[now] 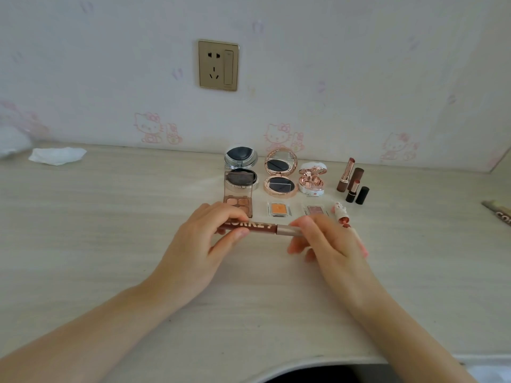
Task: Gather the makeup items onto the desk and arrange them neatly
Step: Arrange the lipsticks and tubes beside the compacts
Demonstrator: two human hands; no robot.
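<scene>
A brown makeup stick with white lettering (262,227) lies level above the desk (110,230). My left hand (204,239) pinches its brown end and my right hand (326,241) grips its pale gold end. Behind it stand open compacts: a silver one (241,168), a rose-gold one (280,172) and a small white one (312,179). An eyeshadow palette (237,194), an orange pan (277,209) and a pink pan (316,210) form a nearer row. Uncapped lipsticks (351,181) stand at the right, a small pink lipstick (342,214) in front.
A crumpled white tissue (56,155) lies at the desk's back left. A brown item with lettering (499,212) pokes in at the right edge. A wall socket (218,64) is above the compacts. The desk's curved front edge (304,360) runs below my arms.
</scene>
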